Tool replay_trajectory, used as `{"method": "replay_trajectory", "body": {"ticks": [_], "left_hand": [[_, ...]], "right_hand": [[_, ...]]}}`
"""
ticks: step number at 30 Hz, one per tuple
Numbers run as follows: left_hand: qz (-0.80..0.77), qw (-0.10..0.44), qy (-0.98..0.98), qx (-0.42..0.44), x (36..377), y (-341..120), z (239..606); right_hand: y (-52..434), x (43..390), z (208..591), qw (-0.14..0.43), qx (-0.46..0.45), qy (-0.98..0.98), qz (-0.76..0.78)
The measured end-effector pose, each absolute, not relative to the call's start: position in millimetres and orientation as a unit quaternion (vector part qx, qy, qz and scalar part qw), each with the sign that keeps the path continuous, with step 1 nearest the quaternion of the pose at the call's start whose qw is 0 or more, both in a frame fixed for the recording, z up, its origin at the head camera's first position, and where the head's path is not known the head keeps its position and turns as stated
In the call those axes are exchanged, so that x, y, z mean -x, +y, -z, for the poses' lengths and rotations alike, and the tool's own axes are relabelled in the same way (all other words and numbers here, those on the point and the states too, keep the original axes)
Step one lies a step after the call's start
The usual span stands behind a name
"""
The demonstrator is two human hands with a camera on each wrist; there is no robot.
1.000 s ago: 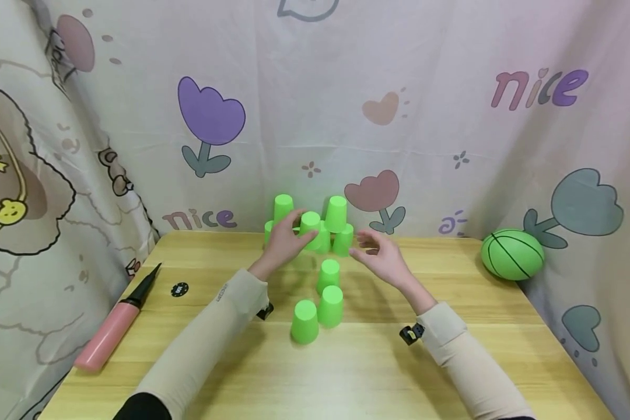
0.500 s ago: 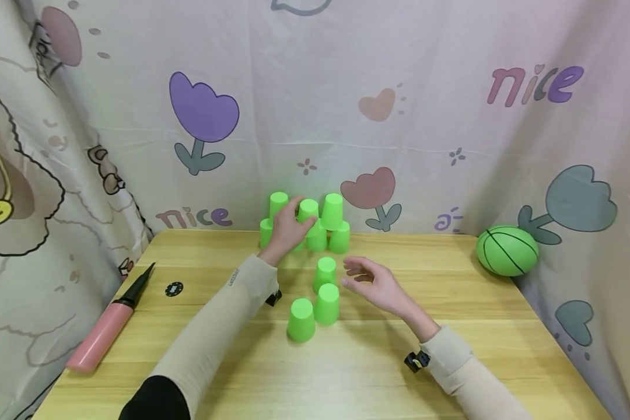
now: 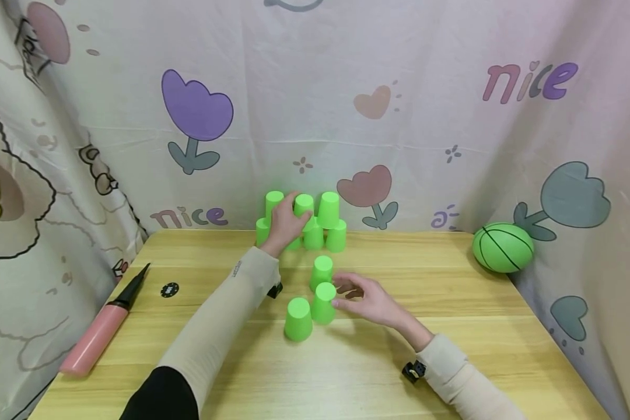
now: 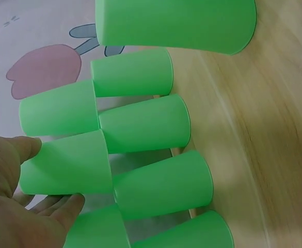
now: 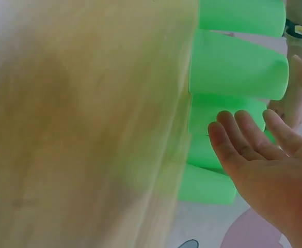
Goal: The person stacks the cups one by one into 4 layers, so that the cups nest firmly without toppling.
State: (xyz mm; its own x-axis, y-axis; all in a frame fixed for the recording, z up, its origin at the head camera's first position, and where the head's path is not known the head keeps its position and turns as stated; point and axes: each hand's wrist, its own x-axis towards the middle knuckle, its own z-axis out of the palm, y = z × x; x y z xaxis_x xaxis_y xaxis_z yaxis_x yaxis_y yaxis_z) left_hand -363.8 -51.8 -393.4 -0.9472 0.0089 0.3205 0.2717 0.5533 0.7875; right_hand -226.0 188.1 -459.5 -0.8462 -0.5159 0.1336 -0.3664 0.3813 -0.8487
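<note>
Head camera is looking forward and down from above the near edge of the light wooden tabletop (image 3: 451,350), taking in both sleeved arms, the bright green plastic cup pyramid (image 3: 301,224) and the printed curtain behind. Left wrist camera is sitting very close to that pyramid (image 4: 140,124), viewing it rolled sideways past the left hand (image 4: 16,206). Right wrist camera, also rolled and close, is facing along the tabletop (image 5: 89,129) toward the loose green cups (image 5: 238,64). All three views are sharing cups and tabletop.
</note>
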Motion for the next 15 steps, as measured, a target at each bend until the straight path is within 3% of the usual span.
{"method": "replay_trajectory", "body": {"ticks": [15], "left_hand": [[0.460,0.140,-0.874,0.068,372.7,-47.5,390.6]], "right_hand": [[178.5,224.0,466.3,0.109,0.260,0.827,0.486]]}}
